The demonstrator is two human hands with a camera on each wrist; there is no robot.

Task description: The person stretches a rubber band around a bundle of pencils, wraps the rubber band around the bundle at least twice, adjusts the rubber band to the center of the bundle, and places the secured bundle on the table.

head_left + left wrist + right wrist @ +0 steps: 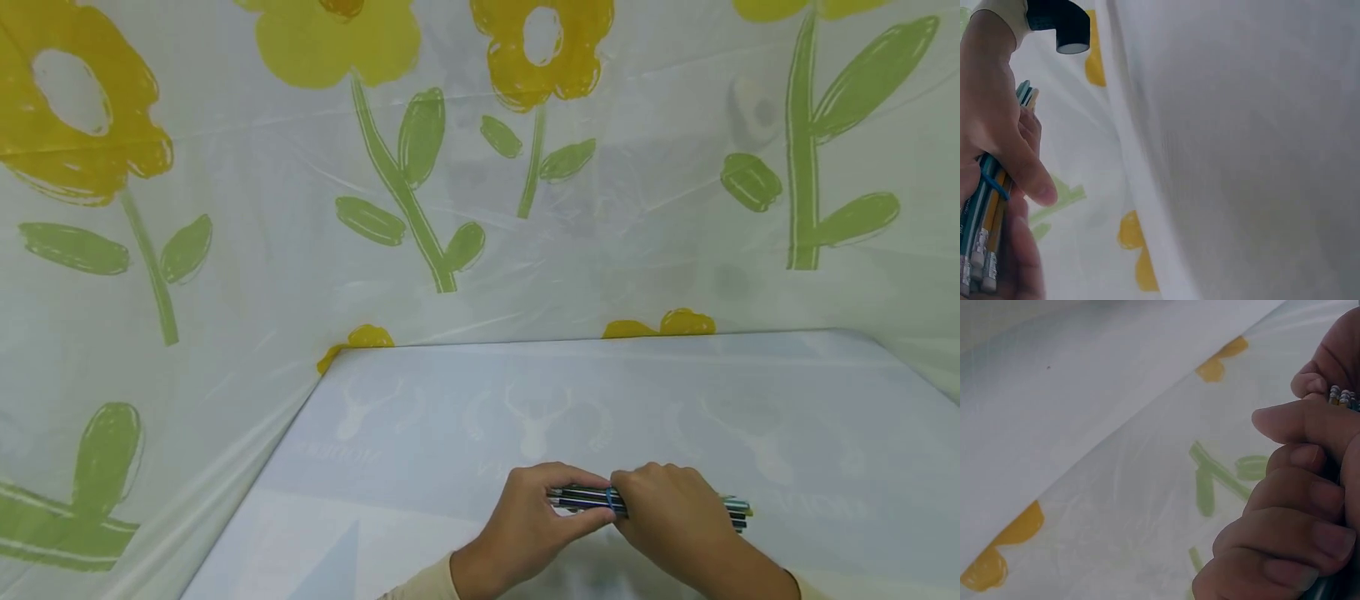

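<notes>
A bundle of pencils lies crosswise between my two hands, above the table. A thin blue elastic band loops around it near the eraser ends, also in the left wrist view. My right hand grips the bundle in curled fingers, with the far ends sticking out beyond it. At the eraser end, my left hand has its thumb and forefinger on opposite sides of the pencils, tips right at the band. In the left wrist view, metal ferrules and erasers show. The pencils' middle is hidden inside my right hand.
A pale tabletop cover with faint deer-head prints spreads under my hands. White sheeting with yellow flowers and green leaves hangs behind and at the left, meeting the table's edges. A dark wrist strap device shows on the right wrist.
</notes>
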